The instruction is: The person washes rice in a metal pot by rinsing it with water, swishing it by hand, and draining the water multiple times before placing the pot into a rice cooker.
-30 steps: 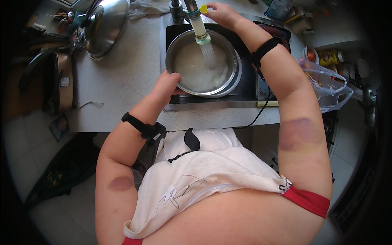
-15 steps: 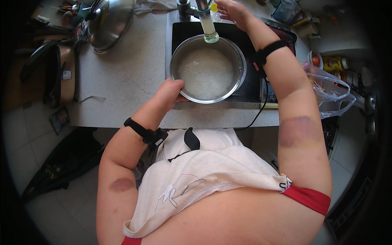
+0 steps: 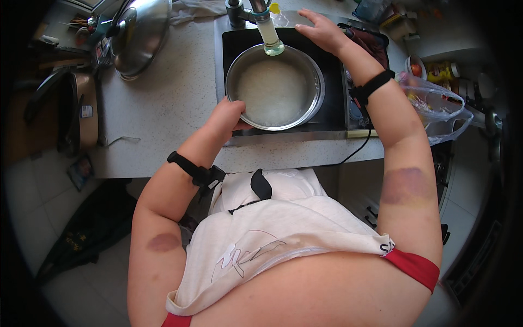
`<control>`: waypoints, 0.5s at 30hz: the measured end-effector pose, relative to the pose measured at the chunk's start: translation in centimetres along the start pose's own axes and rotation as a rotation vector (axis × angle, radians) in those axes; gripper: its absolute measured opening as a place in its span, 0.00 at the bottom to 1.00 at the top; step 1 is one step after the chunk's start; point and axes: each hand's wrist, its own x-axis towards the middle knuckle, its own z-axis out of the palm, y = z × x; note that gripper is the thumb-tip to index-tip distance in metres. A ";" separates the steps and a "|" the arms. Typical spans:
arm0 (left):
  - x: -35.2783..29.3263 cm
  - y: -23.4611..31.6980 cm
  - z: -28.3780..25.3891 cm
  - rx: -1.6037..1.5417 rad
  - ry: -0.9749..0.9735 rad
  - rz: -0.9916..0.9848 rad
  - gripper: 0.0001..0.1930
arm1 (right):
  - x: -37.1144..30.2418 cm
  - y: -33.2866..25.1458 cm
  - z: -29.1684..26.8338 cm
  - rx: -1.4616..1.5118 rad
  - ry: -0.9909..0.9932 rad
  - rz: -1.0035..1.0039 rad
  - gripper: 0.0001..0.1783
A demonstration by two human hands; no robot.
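Pot (image 3: 314,90) sits at the dark sink (image 3: 333,103), mouth up, far rim right under the faucet nozzle (image 3: 268,35); that spot would let a stream fall inside, though none shows now. Can't see what carries the pot's base. Left hand (image 3: 224,117) is clamped on the near-left rim, thumb over the edge, fingers going under; reads as steadying it, maybe taking some weight. Right hand (image 3: 322,34) is apart from it, fingers spread, over the far-right sink edge, right of the yellow knob (image 3: 274,8), no contact visible. Lid (image 3: 139,41) is far left on the counter (image 3: 155,111), tilted; likely parked there to keep the pot mouth clear. Materials: pot is smooth shiny metal, round, rolled rim; whitish cloudy liquid (image 3: 271,92) inside, paler mass below, grains too blurred to call. Nozzle is a clear greenish cylinder on a metal spout. Lid is domed polished metal with a dark knob. Counter is pale, finely speckled, hard-looking. Thin, crinkled see-through bag (image 3: 448,115) lies right of the sink, looped handles loose.
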 end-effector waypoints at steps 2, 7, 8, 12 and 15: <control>0.4 -0.4 0.2 -0.013 0.003 -0.002 0.20 | 1.7 -0.7 0.8 -0.412 0.168 -0.293 0.37; -0.9 -0.7 0.4 -0.051 -0.001 0.044 0.15 | 4.8 -7.3 -0.3 -0.535 -0.047 -0.208 0.37; -1.7 -0.6 0.7 -0.048 0.006 0.051 0.16 | 5.0 -7.7 -0.3 -0.610 -0.094 -0.204 0.36; -1.1 -0.4 1.2 -0.071 -0.014 0.088 0.17 | 5.8 -8.1 0.0 -0.677 -0.181 -0.178 0.35; 0.0 -0.7 0.4 -0.048 0.057 0.058 0.17 | 5.9 -8.3 0.0 -0.649 -0.182 -0.157 0.34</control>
